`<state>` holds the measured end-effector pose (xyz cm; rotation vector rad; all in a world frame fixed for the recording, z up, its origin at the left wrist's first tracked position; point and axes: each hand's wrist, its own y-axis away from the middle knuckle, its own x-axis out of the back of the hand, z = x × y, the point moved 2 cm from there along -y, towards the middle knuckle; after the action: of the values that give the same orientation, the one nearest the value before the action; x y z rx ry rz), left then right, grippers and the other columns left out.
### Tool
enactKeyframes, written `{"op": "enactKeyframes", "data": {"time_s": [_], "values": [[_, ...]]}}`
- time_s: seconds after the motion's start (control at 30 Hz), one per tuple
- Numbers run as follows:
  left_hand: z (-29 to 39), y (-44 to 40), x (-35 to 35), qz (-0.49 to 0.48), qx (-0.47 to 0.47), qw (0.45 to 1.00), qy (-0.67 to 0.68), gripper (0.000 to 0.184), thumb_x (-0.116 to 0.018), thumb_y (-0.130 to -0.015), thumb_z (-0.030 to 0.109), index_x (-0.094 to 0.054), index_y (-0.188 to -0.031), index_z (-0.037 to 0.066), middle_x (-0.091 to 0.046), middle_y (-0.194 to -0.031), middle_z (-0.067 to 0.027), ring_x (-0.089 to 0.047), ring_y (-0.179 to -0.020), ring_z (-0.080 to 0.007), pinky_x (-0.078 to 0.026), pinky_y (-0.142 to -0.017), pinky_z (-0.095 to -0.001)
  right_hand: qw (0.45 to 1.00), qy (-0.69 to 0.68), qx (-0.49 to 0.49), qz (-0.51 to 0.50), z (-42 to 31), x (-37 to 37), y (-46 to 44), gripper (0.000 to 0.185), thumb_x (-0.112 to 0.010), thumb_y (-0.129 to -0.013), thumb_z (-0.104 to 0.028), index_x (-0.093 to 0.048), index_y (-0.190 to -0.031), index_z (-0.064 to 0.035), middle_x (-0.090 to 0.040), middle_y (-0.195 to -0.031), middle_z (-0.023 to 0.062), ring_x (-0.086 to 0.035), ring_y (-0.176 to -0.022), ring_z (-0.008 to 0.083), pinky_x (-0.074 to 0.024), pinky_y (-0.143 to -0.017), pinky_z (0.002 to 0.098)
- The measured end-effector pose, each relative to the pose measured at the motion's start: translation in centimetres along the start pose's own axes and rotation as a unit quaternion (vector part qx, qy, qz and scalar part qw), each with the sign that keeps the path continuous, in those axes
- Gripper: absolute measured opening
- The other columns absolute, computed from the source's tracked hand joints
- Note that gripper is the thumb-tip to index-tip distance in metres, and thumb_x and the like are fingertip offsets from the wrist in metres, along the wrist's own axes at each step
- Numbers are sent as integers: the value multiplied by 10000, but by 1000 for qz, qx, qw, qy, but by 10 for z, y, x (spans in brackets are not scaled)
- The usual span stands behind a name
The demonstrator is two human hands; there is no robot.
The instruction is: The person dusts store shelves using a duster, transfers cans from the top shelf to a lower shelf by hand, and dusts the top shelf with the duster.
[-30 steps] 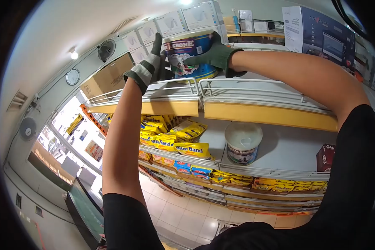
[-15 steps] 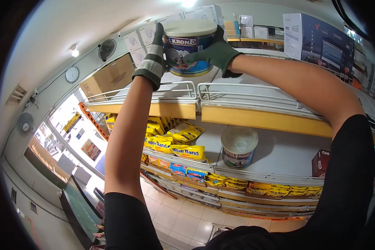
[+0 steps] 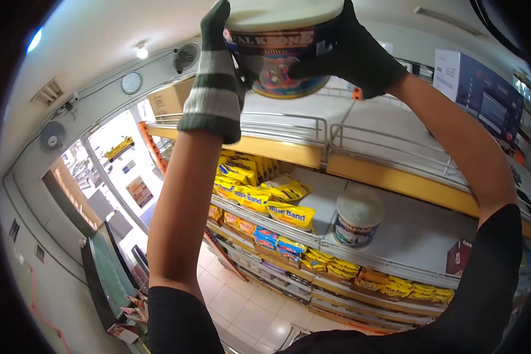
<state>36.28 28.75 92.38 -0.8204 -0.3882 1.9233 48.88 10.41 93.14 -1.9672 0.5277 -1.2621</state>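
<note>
A large round tub with a pale lid and a dark printed label is held up in front of the top shelf, partly cut off by the upper edge of the view. My left hand, in a green and grey striped knit glove, grips its left side. Wrapped round the right side is my right hand, gloved in dark green, with a thumb across the label. A similar tub with a pale lid stands upright on the shelf below, apart from both hands.
Yellow Blue Band packets lie on the middle shelf, left of the standing tub. A wire rail fronts the top shelf. A large appliance box stands at the right, a dark red box below it.
Both hands have brought the tub closer to me and slightly higher, away from the top shelf. My view has turned, so the shelves appear shifted to the right.
</note>
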Motion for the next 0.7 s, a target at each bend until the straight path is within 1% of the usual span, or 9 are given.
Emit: {"op": "enactKeyframes", "data": {"time_s": [0.1, 0.2, 0.33, 0.37, 0.4, 0.47, 0.5, 0.6, 0.7], "values": [[17, 29, 6, 30, -18, 999, -25, 916, -640, -808, 775, -562, -1356, 46, -687, -1199, -114, -689, -979, -225, -602, -786, -362, 1000, -6, 29, -2, -23, -11, -7, 1118, -982, -681, -256, -255, -1511, -73, -527, -1458, 143, -522, -1360, 236, -475, -1146, 435], [35, 55, 19, 66, 8, 997, -46, 983, -617, -806, 807, -518, -1431, 55, -650, -1333, -142, -666, -1147, -295, -567, -958, -465, 999, -4, 47, 3, -42, -25, -13, 1114, -976, -691, -242, -251, -1519, -72, -531, -1456, 137, -521, -1362, 239, -471, -1148, 442], [46, 79, 34, 18, 12, 1000, -4, 1001, -604, -801, 820, -479, -1485, 98, -599, -1412, -165, -602, -1263, -367, -505, -1060, -528, 998, 17, 58, 2, -73, -47, -8, 1133, -975, -692, -210, -239, -1542, -69, -537, -1447, 138, -521, -1365, 249, -459, -1152, 435], [46, 88, 37, 17, 13, 1000, -7, 1001, -604, -801, 820, -479, -1485, 98, -599, -1412, -165, -602, -1263, -367, -505, -1060, -528, 999, 2, 43, -8, -79, -51, -6, 1142, -979, -682, -205, -243, -1543, -67, -537, -1447, 138, -519, -1365, 246, -458, -1152, 435], [46, 99, 34, 50, 9, 999, 15, 906, -639, -774, 815, -555, -1356, 125, -634, -1206, -81, -618, -1052, -228, -507, -825, -373, 997, -30, 60, -26, -84, -54, -4, 1156, -987, -666, -208, -246, -1542, -66, -537, -1442, 140, -518, -1366, 248, -458, -1149, 430], [41, 114, 49, 51, 15, 998, 44, 754, -665, -787, 765, -634, -1219, 148, -663, -983, 11, -634, -832, -91, -511, -612, -225, 994, -60, 93, -20, -91, -61, 9, 1180, -999, -636, -215, -256, -1539, -64, -536, -1436, 144, -518, -1362, 259, -454, -1145, 424], [41, 128, 50, 83, 19, 995, 44, 686, -661, -825, 717, -634, -1209, 150, -654, -952, 25, -620, -803, -88, -507, -611, -233, 993, -57, 104, 3, -92, -65, 20, 1189, -1004, -622, -219, -262, -1538, -65, -534, -1434, 146, -521, -1358, 267, -449, -1143, 422], [22, 172, 57, 106, -24, 992, 65, 791, -630, -883, 640, -520, -1420, 70, -616, -1364, -150, -613, -1210, -332, -492, -1066, -474, 997, -29, 67, 34, -98, -83, 58, 1307, -1027, -562, -297, -223, -1561, -45, -521, -1447, 166, -510, -1361, 297, -422, -1151, 437], [-16, 217, 73, 124, -18, 990, 71, 754, -647, -859, 571, -529, -1414, 74, -613, -1360, -154, -605, -1223, -337, -492, -1060, -477, 999, 36, 9, 29, -108, -92, 104, 1408, -1016, -561, -396, -132, -1576, 17, -412, -1508, 253, -551, -1313, 378, -460, -1102, 452]]}}
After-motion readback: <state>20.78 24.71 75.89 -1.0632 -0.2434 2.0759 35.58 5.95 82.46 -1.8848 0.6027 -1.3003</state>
